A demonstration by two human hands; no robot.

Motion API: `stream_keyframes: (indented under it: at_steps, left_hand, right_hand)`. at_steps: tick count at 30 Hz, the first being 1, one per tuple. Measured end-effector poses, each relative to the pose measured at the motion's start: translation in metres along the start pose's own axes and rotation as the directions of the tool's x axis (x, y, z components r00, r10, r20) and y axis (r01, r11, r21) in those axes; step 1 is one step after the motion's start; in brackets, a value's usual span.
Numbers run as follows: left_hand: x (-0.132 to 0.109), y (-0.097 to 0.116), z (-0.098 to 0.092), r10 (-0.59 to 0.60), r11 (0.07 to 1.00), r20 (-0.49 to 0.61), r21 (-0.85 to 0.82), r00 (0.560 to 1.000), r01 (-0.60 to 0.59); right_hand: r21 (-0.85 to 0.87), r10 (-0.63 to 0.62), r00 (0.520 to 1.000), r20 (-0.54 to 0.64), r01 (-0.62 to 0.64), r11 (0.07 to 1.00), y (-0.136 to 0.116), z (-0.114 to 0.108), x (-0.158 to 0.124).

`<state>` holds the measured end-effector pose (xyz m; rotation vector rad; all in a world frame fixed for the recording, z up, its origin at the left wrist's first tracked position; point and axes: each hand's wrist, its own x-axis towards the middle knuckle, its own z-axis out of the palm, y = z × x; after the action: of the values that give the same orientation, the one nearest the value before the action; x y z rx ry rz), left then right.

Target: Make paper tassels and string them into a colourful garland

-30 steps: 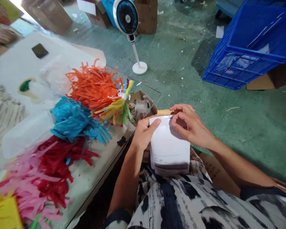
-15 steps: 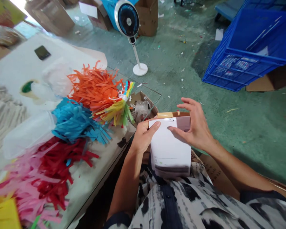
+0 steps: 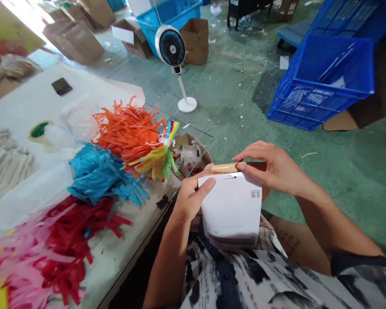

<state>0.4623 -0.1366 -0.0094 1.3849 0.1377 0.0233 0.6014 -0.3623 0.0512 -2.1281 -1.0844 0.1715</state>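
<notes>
Lowered again, the right hand [image 3: 273,169] pinches the tan top lip of the white paper pouch [image 3: 231,210], left hand [image 3: 189,199] gripping its corner; sealing seems underway, needing even pressure along it.

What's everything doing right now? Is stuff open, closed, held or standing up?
white pouch, upright, held by both hands
left hand, gripping the pouch's left edge
right hand, pinching the pouch's top edge
fan, standing upright
blue crate, tipped at a slant
cardboard box, open at the top
</notes>
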Motion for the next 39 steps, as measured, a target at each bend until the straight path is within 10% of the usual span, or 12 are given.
stream_keyframes:
  at_steps: [4,13,22,39]
  left_hand:
    - [-0.001,0.005,0.0,0.044,0.998,0.016,0.038,0.999,-0.044]
    - [0.0,0.025,0.003,0.129,0.978,0.148,0.143,0.981,-0.15]
    - [0.0,0.024,0.006,0.109,0.963,0.096,0.236,0.989,-0.129]
    - [0.001,0.032,0.01,0.055,0.988,0.07,0.142,0.996,-0.064]
  right_hand:
    - [0.141,0.123,0.98,0.155,-0.145,0.979,0.004,-0.012,0.009]
    - [0.001,0.167,0.983,0.071,-0.167,0.986,-0.008,-0.013,0.012]
    - [0.082,-0.05,0.983,0.179,0.036,0.996,-0.008,-0.017,0.022]
    - [0.092,-0.134,0.99,-0.049,0.138,0.986,-0.016,-0.003,0.016]
